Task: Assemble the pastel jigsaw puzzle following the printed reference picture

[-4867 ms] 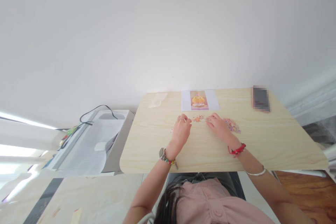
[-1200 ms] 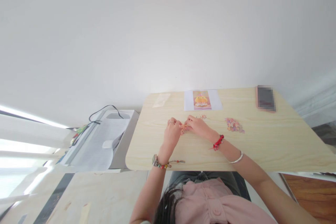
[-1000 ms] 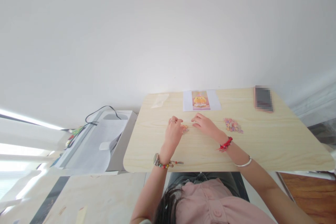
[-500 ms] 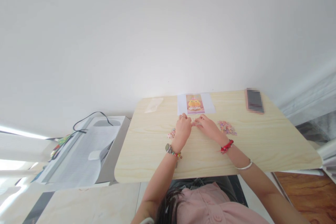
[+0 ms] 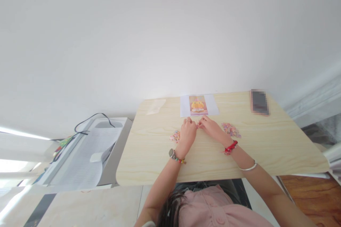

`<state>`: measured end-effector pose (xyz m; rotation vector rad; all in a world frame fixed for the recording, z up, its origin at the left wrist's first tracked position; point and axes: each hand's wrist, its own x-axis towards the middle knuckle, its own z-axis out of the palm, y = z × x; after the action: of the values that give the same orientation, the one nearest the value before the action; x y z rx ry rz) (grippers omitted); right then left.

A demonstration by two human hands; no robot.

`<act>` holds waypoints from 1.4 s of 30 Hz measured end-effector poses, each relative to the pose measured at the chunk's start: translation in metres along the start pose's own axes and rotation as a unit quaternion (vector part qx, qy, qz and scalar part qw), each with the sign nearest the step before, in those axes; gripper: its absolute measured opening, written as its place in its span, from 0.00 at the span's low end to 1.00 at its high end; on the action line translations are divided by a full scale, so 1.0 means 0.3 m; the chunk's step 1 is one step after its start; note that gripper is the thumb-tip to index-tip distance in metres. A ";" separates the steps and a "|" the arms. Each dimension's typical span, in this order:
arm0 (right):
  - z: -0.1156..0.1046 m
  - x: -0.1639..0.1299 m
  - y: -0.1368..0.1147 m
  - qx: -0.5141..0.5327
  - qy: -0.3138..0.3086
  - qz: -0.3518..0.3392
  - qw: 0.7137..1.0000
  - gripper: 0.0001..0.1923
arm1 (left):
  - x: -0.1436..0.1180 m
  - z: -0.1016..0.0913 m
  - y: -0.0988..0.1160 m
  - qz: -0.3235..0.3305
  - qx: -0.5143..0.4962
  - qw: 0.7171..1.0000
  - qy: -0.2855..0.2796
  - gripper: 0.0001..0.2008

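Observation:
Close together over the middle of the table, my left hand and my right hand both have their fingers pinched. Between the fingertips shows a small cluster of pinkish jigsaw puzzle pieces, mostly covered by the fingers. One pile of pieces lies just left of my left hand, which partly hides it. A larger pink and purple pile rests to the right, beyond my right wrist. Right behind my fingertips is a paper sheet with a printed picture of a yellow figure.
A clear plastic bag lies at the table's back left. A phone is at the back right. Left of the table stands a white cabinet with papers and a black cable. The wall rises behind.
My left hand has shifted slightly right and toward me, uncovering more of the left pile. My right hand stays nearly in place, its fingertips still at the small pieces.

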<state>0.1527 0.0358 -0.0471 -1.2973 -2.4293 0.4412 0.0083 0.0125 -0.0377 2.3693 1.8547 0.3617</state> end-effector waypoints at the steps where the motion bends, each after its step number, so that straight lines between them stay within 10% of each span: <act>1: -0.001 -0.003 -0.003 0.003 0.002 -0.008 1.000 0.04 | -0.005 -0.005 -0.008 0.008 -0.004 1.000 0.005 0.08; 14: 0.000 -0.017 -0.075 0.025 -0.007 -0.100 0.995 0.07 | -0.110 -0.080 -0.095 0.036 -0.056 0.998 0.023 0.04; 30: -0.171 -0.361 0.235 -0.034 0.087 0.096 0.991 0.08 | 0.122 0.140 0.328 0.231 -0.069 0.970 -0.021 0.07; 42: -0.212 -0.312 0.158 -0.035 0.140 0.112 0.983 0.10 | 0.045 0.024 0.115 0.083 -0.049 0.994 -0.050 0.08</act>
<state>0.2641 -0.0107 -0.0254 -1.5572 -2.0937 0.2135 0.0456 0.0174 -0.0351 2.4345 1.5653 0.3328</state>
